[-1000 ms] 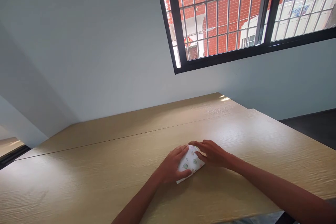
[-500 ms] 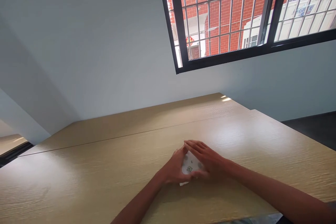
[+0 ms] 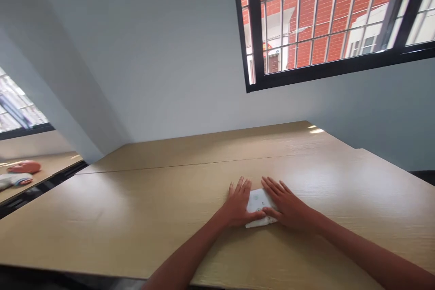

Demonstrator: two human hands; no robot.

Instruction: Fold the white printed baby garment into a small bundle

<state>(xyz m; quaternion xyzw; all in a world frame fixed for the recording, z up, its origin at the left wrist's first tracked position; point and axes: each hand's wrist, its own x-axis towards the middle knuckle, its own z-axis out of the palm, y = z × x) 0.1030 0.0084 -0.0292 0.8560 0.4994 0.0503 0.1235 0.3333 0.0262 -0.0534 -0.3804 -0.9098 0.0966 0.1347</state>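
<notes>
- Two hands lie flat, palms down, on a small folded cloth (image 3: pixel 258 206) in the middle of the wooden table (image 3: pixel 136 208).
- Left hand (image 3: pixel 239 204) covers its left edge, fingers straight, thumb across the cloth.
- Right hand (image 3: pixel 285 203) presses the right side, fingers spread forward.
- Neither hand grasps; both are open.

Both hands, left hand (image 3: pixel 239 206), right hand (image 3: pixel 287 204), flat on folded cloth (image 3: pixel 257 206), wooden table (image 3: pixel 136 208)
</notes>
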